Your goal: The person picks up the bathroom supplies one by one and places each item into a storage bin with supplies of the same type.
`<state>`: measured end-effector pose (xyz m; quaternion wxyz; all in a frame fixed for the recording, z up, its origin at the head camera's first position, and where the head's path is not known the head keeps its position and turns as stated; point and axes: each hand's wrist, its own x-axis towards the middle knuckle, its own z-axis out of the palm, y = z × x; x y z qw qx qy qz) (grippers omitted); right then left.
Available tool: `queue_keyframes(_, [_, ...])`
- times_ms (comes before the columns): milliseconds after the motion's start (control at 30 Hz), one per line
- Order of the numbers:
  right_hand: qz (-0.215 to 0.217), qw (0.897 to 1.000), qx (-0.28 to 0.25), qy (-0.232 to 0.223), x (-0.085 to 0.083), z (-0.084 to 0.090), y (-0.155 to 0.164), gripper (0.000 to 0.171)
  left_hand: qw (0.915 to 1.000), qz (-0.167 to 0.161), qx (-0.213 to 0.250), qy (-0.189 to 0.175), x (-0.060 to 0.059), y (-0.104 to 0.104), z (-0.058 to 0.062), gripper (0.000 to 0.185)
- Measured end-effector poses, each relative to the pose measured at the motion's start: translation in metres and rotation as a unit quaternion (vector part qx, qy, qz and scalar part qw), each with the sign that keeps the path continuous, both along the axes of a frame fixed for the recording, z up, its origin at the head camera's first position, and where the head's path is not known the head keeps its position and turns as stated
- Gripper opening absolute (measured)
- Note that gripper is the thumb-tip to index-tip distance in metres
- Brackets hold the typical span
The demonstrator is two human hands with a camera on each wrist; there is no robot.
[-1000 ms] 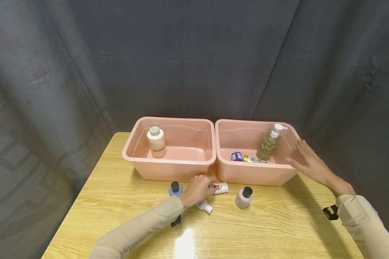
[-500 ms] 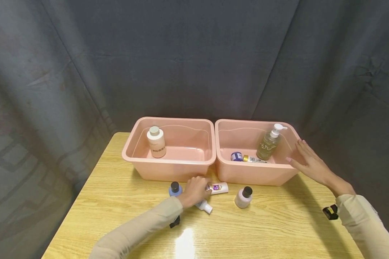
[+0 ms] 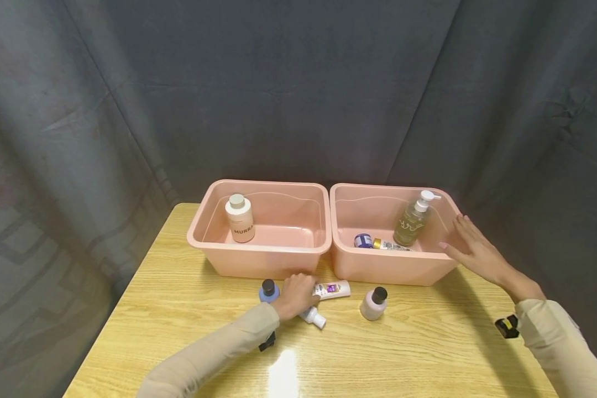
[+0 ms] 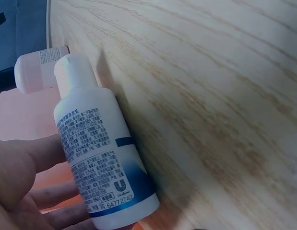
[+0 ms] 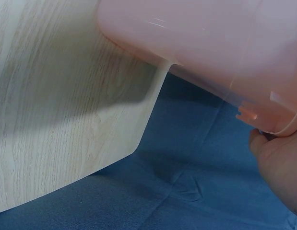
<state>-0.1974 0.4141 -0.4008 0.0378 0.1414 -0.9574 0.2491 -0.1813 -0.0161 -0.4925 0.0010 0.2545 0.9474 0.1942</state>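
My left hand [image 3: 296, 296] reaches down among the small bottles in front of the pink bins, fingers pointing to the table. Beneath it lies a white bottle [image 4: 102, 148] with a blue band at its base; the head view shows only its capped end. Behind this bottle, the left fingers [image 4: 54, 194] are partly hidden, and I cannot tell whether they grip anything. Right beside the thumb, a white tube with a purple label [image 3: 333, 289] lies flat. My right hand [image 3: 477, 251] rests on the right bin's [image 3: 393, 268] right rim with straight fingers, thumb over the edge.
A blue bottle [image 3: 268, 291] stands left of the left hand; a pale pink bottle [image 3: 373, 307] stands to the right. The left bin [image 3: 258, 265] holds a white bottle [image 3: 240, 221]. Inside the right bin are a pump bottle [image 3: 410, 224], a blue jar [image 3: 363, 240] and a gold-capped tube [image 3: 390, 245].
My left hand has shifted slightly left, off the purple-labelled tube, so more of that tube shows. The tube lies where it was. My right hand stays on the bin.
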Motion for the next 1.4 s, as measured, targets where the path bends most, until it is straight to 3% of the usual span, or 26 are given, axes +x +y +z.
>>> queue_keyframes(433, [-0.003, 1.0, 0.005, -0.003, 0.0002, 0.0006, -0.0002, 0.083, 0.9996, 0.007, 0.012, -0.027, 0.0002, -0.0012, 0.0042, 0.021])
queue_keyframes(600, [-0.001, 1.0, 0.005, -0.001, 0.0003, 0.001, -0.0008, 0.082, 0.9997, 0.011, 0.014, -0.018, 0.0, -0.0004, 0.0008, 0.028])
queue_keyframes(900, [-0.003, 1.0, 0.004, -0.003, 0.0009, 0.001, -0.0013, 0.082, 0.9985, -0.001, 0.041, -0.036, 0.0017, 0.002, -0.0001, 0.03])
queue_keyframes(1400, [-0.007, 1.0, 0.008, -0.001, 0.0022, 0.0007, -0.0016, 0.083, 0.9974, -0.013, 0.07, -0.009, 0.0012, 0.0016, 0.0026, 0.031])
